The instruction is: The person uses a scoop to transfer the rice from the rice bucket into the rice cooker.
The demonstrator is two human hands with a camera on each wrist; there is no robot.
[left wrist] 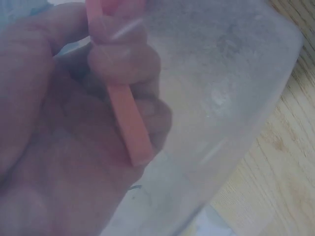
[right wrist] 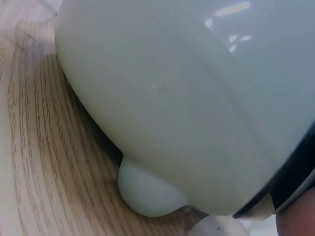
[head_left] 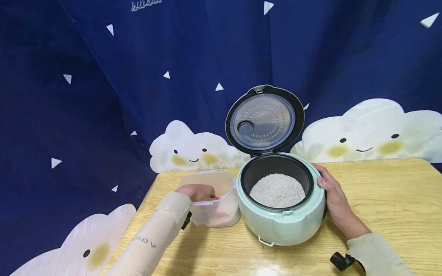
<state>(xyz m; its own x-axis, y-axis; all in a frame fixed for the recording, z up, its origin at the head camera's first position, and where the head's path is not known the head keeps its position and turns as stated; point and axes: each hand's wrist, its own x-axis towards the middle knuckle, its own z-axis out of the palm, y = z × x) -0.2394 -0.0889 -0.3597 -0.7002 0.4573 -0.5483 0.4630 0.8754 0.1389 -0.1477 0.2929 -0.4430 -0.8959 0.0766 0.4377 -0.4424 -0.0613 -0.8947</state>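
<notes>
My left hand (head_left: pixel 198 192) is inside a clear plastic container (head_left: pixel 226 214) that holds white rice. Its fingers curl round a pinkish-red handle (left wrist: pixel 130 125), seen through the container wall in the left wrist view; the far end of the utensil is hidden. To the right stands a pale green rice cooker (head_left: pixel 281 230) with its lid (head_left: pixel 264 119) raised. White rice (head_left: pixel 277 190) is heaped in its dark inner pot. Against the cooker's right side rests my right hand (head_left: pixel 335 197), thumb near the rim, some fingers hidden. The right wrist view mostly shows the cooker's body (right wrist: pixel 172 98).
Container and cooker stand side by side on a light wooden table (head_left: pixel 390 199). Behind them hangs a dark blue curtain (head_left: pixel 193 50) with white clouds and triangles. A small white latch (head_left: pixel 266 241) sticks out at the cooker's lower front.
</notes>
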